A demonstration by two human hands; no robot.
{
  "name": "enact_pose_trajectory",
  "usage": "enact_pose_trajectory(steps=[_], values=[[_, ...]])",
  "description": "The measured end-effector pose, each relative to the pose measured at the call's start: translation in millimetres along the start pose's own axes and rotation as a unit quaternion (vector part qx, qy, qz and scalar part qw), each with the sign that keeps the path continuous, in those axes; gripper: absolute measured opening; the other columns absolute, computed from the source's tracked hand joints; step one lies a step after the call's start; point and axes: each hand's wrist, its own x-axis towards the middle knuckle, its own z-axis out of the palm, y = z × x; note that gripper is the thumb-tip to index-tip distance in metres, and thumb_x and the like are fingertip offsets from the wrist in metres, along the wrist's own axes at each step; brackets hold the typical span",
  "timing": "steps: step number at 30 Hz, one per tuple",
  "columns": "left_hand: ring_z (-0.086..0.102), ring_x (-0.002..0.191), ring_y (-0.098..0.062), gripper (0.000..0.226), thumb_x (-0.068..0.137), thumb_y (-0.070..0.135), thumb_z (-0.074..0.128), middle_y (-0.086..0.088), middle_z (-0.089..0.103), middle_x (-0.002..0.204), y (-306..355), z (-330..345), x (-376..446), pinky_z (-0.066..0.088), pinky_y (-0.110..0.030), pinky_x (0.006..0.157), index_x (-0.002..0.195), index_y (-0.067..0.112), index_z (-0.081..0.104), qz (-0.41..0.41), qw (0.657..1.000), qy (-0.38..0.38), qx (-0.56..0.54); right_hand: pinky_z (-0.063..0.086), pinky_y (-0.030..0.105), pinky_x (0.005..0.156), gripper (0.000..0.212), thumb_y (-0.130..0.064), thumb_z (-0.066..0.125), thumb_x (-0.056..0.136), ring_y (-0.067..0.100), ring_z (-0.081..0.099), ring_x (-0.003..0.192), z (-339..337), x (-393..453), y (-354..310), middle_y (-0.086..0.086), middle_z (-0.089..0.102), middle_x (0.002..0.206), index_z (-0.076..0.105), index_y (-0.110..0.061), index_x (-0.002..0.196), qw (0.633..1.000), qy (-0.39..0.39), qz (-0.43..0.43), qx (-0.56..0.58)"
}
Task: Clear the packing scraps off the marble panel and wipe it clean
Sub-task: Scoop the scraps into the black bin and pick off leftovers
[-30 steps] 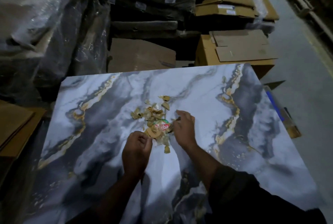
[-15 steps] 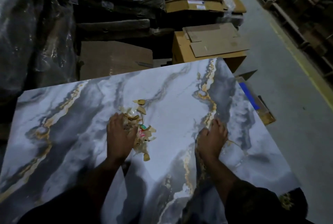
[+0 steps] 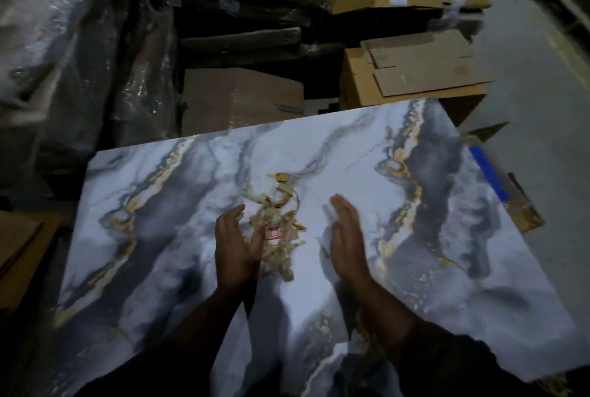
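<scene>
I see marble panel (image 3: 198, 237) lying flat, filling mid-frame | cardboard boxes (image 3: 412, 77) stacked behind it | packing scraps (image 3: 277, 227) piled near panel centre | left hand (image 3: 234, 253) fingers loosely spread, thumb touching the pile's left edge, gripping nothing | right hand (image 3: 346, 243) fingers straight together, just right of the pile, blurred

No legible text (labels blurred)

Left hand (image 3: 234, 250) and right hand (image 3: 346, 238) open, fingers straight.
</scene>
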Motion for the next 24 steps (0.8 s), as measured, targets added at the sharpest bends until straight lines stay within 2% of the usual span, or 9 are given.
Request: enact_pose_trajectory(steps=[1, 3, 8, 11, 14, 16, 19, 21, 24], values=[[0.054, 0.126, -0.018, 0.055, 0.091, 0.044, 0.057, 0.004, 0.047, 0.132, -2.1, -4.7, 0.4, 0.046, -0.037, 0.106, 0.138, 0.016, 0.050, -0.011, 1.000, 0.004, 0.003, 0.032, 0.049, 0.119, 0.044, -0.013, 0.033, 0.101, 0.024, 0.043, 0.140, -1.1, 10.2, 4.4, 0.007, 0.047, 0.148, 0.052, -0.005, 0.140, 0.999, 0.036, 0.033, -0.003], [0.053, 0.126, -0.016, 0.053, 0.094, 0.044, 0.056, 0.004, 0.048, 0.134, -6.2, -10.9, -2.9, 0.043, -0.032, 0.106, 0.139, 0.016, 0.050, -0.040, 0.999, 0.020, 0.008, 0.033, 0.051, 0.117, 0.047, -0.012, 0.031, 0.098, 0.028, 0.043, 0.139, 6.3, 18.4, 3.1, 0.010, 0.048, 0.146, 0.052, -0.003, 0.139, 0.994, 0.058, 0.091, -0.007], [0.051, 0.128, -0.018, 0.052, 0.097, 0.043, 0.054, -0.003, 0.051, 0.135, -11.7, -11.5, -23.5, 0.039, -0.026, 0.108, 0.138, 0.011, 0.051, -0.050, 0.998, 0.032, 0.006, 0.031, 0.035, 0.120, 0.055, -0.027, 0.033, 0.097, 0.016, 0.039, 0.142, 56.6, -3.0, -40.1, 0.005, 0.044, 0.150, 0.045, -0.009, 0.147, 0.993, -0.112, 0.001, 0.033], [0.051, 0.126, -0.016, 0.050, 0.097, 0.041, 0.057, -0.002, 0.053, 0.133, -12.7, -14.3, -27.5, 0.038, -0.021, 0.106, 0.137, 0.011, 0.052, -0.047, 0.998, 0.038, 0.007, 0.035, 0.041, 0.115, 0.050, -0.026, 0.037, 0.095, 0.025, 0.045, 0.131, 61.6, 30.7, -46.3, 0.014, 0.052, 0.136, 0.053, -0.004, 0.137, 0.999, -0.047, 0.004, 0.002], [0.053, 0.127, -0.015, 0.047, 0.098, 0.039, 0.059, 0.002, 0.052, 0.133, -16.2, -20.4, -23.8, 0.041, -0.029, 0.109, 0.137, 0.014, 0.053, -0.052, 0.998, 0.037, 0.001, 0.029, 0.027, 0.114, 0.042, -0.021, 0.048, 0.100, 0.027, 0.042, 0.135, 61.3, 77.3, -45.7, 0.014, 0.049, 0.141, 0.054, -0.005, 0.138, 0.998, -0.032, 0.028, -0.045], [0.055, 0.127, -0.014, 0.045, 0.098, 0.030, 0.065, 0.003, 0.054, 0.134, -21.4, -24.6, -18.6, 0.044, -0.033, 0.110, 0.139, 0.015, 0.054, -0.057, 0.998, 0.031, -0.013, 0.023, 0.022, 0.115, 0.042, -0.018, 0.054, 0.102, 0.025, 0.038, 0.142, 70.6, 104.2, -43.7, 0.011, 0.046, 0.150, 0.053, -0.006, 0.142, 0.993, -0.096, 0.031, -0.064], [0.058, 0.121, -0.008, 0.046, 0.095, 0.019, 0.059, 0.001, 0.055, 0.133, -26.2, -30.9, -13.4, 0.052, -0.037, 0.104, 0.141, 0.017, 0.053, -0.065, 0.996, 0.029, -0.046, 0.012, 0.034, 0.122, 0.040, -0.025, 0.054, 0.103, 0.024, 0.033, 0.148, 94.9, 121.6, -42.4, 0.007, 0.047, 0.154, 0.058, -0.011, 0.141, 0.959, -0.230, -0.042, -0.161], [0.057, 0.113, -0.002, 0.057, 0.089, 0.015, 0.051, 0.001, 0.050, 0.135, -26.2, -35.7, -11.3, 0.053, -0.031, 0.098, 0.146, 0.021, 0.047, -0.066, 0.997, 0.011, -0.042, 0.005, 0.038, 0.123, 0.042, -0.033, 0.047, 0.101, 0.021, 0.030, 0.150, 103.2, 114.3, -44.6, 0.002, 0.049, 0.153, 0.063, -0.016, 0.137, 0.931, -0.295, -0.093, -0.195], [0.054, 0.114, -0.010, 0.077, 0.080, 0.001, 0.053, -0.007, 0.046, 0.148, -28.2, -37.8, -2.4, 0.049, -0.029, 0.098, 0.154, 0.016, 0.037, -0.061, 0.997, -0.044, 0.012, 0.012, 0.037, 0.123, 0.046, -0.036, 0.041, 0.099, 0.021, 0.036, 0.147, 90.2, 87.1, -47.8, 0.002, 0.055, 0.148, 0.068, -0.016, 0.129, 0.914, -0.335, -0.156, -0.167]])
